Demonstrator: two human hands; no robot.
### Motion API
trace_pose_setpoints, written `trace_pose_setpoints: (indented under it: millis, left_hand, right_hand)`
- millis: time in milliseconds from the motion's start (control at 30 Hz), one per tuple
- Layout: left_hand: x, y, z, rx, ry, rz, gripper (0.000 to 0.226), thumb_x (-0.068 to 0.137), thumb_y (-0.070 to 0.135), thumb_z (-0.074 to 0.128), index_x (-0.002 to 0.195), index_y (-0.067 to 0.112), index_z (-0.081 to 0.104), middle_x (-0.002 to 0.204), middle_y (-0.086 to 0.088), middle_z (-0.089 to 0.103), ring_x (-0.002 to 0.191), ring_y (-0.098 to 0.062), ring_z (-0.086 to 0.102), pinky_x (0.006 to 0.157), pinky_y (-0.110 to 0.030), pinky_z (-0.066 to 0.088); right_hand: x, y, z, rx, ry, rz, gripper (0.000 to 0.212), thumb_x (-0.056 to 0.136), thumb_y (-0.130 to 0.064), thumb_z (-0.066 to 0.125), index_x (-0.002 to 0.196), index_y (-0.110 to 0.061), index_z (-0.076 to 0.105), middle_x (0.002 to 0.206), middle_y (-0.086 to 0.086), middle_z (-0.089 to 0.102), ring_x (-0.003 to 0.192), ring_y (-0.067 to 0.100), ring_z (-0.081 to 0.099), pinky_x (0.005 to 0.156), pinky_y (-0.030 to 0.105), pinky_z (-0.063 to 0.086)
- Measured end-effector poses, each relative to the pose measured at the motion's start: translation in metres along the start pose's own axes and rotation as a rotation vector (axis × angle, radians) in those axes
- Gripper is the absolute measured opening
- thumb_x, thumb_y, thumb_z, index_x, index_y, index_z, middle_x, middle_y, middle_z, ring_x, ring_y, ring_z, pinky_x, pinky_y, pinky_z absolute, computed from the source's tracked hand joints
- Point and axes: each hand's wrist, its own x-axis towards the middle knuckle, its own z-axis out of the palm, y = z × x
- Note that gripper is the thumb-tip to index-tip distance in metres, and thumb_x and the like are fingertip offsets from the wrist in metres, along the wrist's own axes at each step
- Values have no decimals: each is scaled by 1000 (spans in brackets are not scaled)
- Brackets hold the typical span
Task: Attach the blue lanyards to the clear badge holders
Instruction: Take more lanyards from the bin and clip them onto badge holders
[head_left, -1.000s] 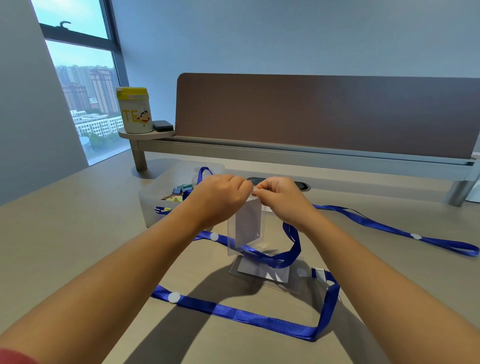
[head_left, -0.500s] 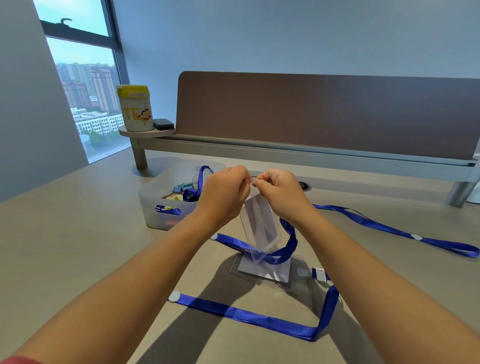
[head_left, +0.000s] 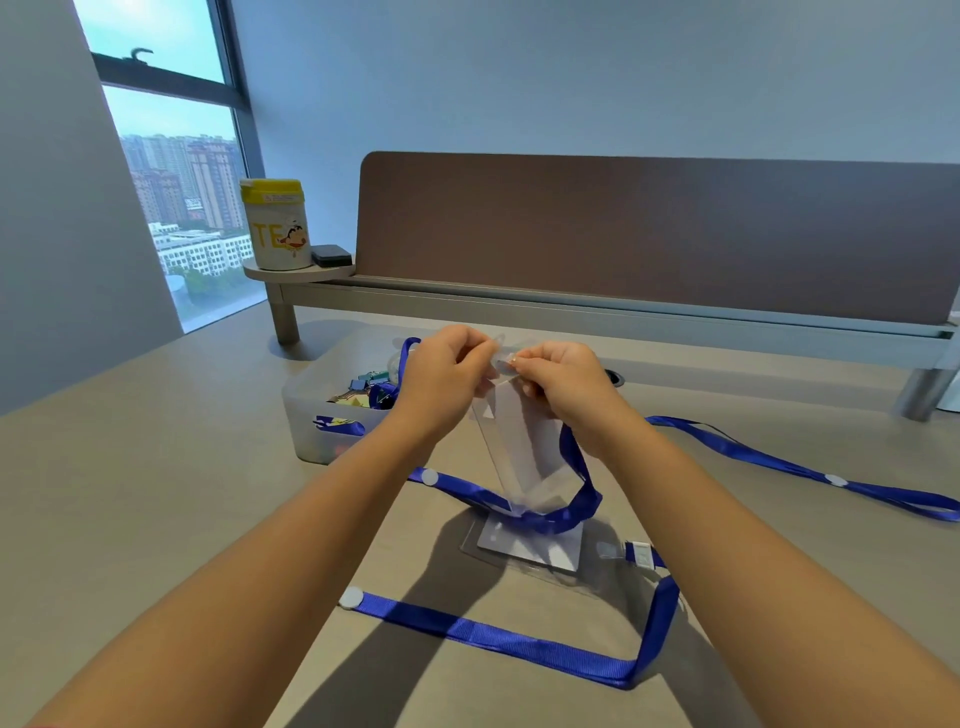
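My left hand (head_left: 441, 379) and right hand (head_left: 563, 382) pinching the top of a clear plastic badge holder (head_left: 522, 447), raised over my worktop (head_left: 156, 493), blue fabric lanyard (head_left: 566, 512) draped under it

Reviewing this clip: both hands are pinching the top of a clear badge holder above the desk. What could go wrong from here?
The held badge holder hangs tilted from only a fingertip pinch by the left hand and right hand; it could slip. The blue lanyard looped below it overlaps the finished holder on the desk and might drag or tangle it.
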Motion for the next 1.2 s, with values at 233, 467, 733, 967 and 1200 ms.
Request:
trace_pose_setpoints:
  millis: [233, 467, 733, 967, 1200]
  left_hand:
    - [-12, -5, 2, 70, -101, -12, 34, 89, 18, 52, 120, 5, 49, 103, 1, 50, 96, -13, 50, 79, -26, 46]
    - [-8, -16, 2, 282, 63, 89, 21, 93, 15, 45, 101, 1, 57, 89, -5, 54, 81, -16, 50, 55, -12, 36]
    - [-16, -15, 2, 732, 121, 432, 16, 79, 13, 56, 70, 2, 62, 60, -15, 69, 46, -26, 63, 41, -19, 42]
    - [-22, -20, 0, 561, 135, 101, 22, 93, 16, 43, 99, 2, 59, 100, -17, 67, 75, -15, 47, 55, -16, 35]
    - [-21, -27, -23, 540, 179, 18, 21, 94, 16, 42, 100, 3, 58, 105, -18, 66, 77, -19, 49, 65, -27, 41]
  right_hand:
    - [2, -4, -16, 513, -121, 268, 29, 91, -12, 47, 62, -9, 50, 37, -6, 44, 30, 4, 31, 39, 17, 26]
    - [1, -4, -24, 283, -165, 292, 24, 92, -13, 46, 71, -7, 56, 58, 1, 53, 37, 6, 43, 38, 13, 37]
    - [13, 12, -12, -753, 25, -103, 26, 91, -9, 40, 87, 0, 64, 89, 21, 67, 71, 27, 56, 68, 38, 51]
    - [10, 9, 4, -913, -80, -196, 22, 89, -10, 42, 92, 1, 61, 81, 20, 58, 70, 24, 48, 63, 33, 40]
    - [9, 21, 16, -737, -142, -123, 24, 93, -14, 42, 103, -1, 59, 101, 19, 65, 78, 24, 53, 60, 27, 38]
